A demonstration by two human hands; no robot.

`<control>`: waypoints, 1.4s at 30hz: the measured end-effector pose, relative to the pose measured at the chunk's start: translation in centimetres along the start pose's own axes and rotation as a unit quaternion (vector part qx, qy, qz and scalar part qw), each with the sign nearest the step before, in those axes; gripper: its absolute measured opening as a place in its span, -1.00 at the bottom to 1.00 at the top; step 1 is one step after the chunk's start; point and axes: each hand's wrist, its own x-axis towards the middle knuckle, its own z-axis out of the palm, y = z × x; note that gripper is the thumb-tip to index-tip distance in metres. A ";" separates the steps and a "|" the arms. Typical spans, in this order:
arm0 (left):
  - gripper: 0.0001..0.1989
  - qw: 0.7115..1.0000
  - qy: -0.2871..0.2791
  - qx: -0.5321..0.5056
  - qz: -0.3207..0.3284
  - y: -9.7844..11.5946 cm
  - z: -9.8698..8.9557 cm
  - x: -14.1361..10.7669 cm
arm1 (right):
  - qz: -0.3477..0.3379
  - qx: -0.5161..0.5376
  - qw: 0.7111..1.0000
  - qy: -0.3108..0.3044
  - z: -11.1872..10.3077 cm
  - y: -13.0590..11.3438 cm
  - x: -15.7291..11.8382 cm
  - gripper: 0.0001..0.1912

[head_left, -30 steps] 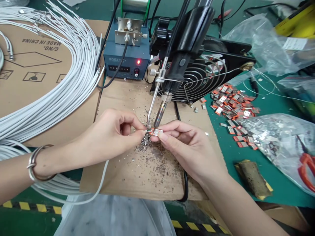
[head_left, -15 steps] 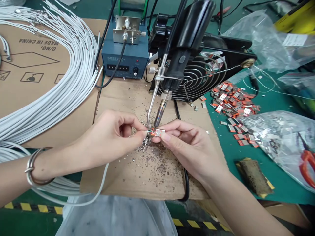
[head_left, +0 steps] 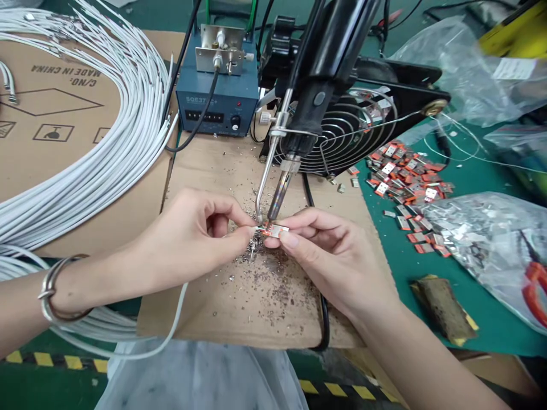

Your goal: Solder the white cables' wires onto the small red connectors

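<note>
My left hand pinches the end of a white cable, its thin coloured wires reaching past the fingertips. The cable loops down from below that hand. Between thumb and fingers, my right hand grips a small USB connector with a metal shell and an orange-red end. The wires meet the connector's left end. Right above that joint is the tip of a mounted soldering iron, at or very near the contacts. A bent metal solder feed tube ends just left of it.
Behind stand a blue solder feeder box and a round fan. Bundled white cables lie on cardboard at left. At right are piled USB connectors, a plastic bag of metal parts, orange-handled scissors and a brown sponge-like block.
Both hands keep their grip and place at the iron tip. The view has shifted very slightly; little else differs.
</note>
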 end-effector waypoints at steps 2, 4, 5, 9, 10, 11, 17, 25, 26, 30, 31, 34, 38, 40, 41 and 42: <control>-0.89 1.000 0.000 0.009 0.003 -0.2 0.0 0.0 | 0.003 -0.012 1.000 0.005 0.0 0.0 0.1 -0.93; -0.89 1.000 0.000 0.019 0.002 -0.5 0.1 0.0 | 0.008 -0.031 0.999 0.015 0.1 0.0 0.1 -0.94; -0.89 1.000 -0.001 0.024 0.001 -0.6 0.1 0.1 | 0.011 -0.040 0.999 0.020 0.1 0.0 0.1 -0.94; -0.89 1.000 0.000 0.031 0.004 -0.8 0.1 0.1 | 0.021 -0.056 0.998 0.025 0.2 -0.2 0.0 -0.94; -0.89 0.999 -0.001 0.032 0.005 -0.8 0.1 0.0 | 0.024 -0.057 0.998 0.025 0.2 -0.3 0.0 -0.95; -0.89 0.999 -0.001 0.034 0.007 -0.9 0.1 0.0 | 0.026 -0.055 0.998 0.024 0.2 -0.3 -0.1 -0.95; -0.88 0.999 -0.001 0.051 0.016 -1.2 0.1 -0.3 | 0.028 -0.046 0.998 0.020 0.2 -0.1 0.0 -0.94; -0.87 0.997 -0.030 0.059 0.035 -1.7 -0.1 -0.5 | 0.044 -0.052 0.998 0.008 0.2 -0.3 -0.1 -0.93; -0.87 0.997 -0.035 0.061 0.039 -1.7 -0.1 -0.6 | 0.046 -0.056 0.997 0.006 0.2 -0.3 -0.1 -0.93; -0.86 0.994 -0.045 0.073 0.066 -1.8 -0.3 -0.6 | 0.047 -0.068 0.997 0.005 0.3 -0.5 0.0 -0.93; -0.86 0.993 -0.046 0.079 0.075 -1.8 -0.3 -0.5 | 0.047 -0.070 0.996 0.005 0.3 -0.5 0.0 -0.92; -0.85 0.989 -0.047 0.102 0.092 -1.7 -0.4 -0.3 | 0.049 -0.080 0.996 0.011 0.2 -0.6 -0.1 -0.91; -0.85 0.987 -0.034 0.123 0.101 -1.7 -0.4 -0.1 | 0.047 -0.086 0.995 0.017 0.2 -0.6 -0.1 -0.89; -0.84 0.986 -0.025 0.129 0.103 -1.6 -0.4 -0.2 | 0.049 -0.085 0.995 0.019 0.3 -0.5 -0.1 -0.87; -0.84 0.986 -0.022 0.131 0.104 -1.6 -0.4 -0.3 | 0.051 -0.085 0.995 0.021 0.3 -0.5 0.0 -0.86; -0.84 0.986 -0.019 0.133 0.103 -1.5 -0.4 -0.3 | 0.054 -0.084 0.995 0.022 0.4 -0.5 0.0 -0.86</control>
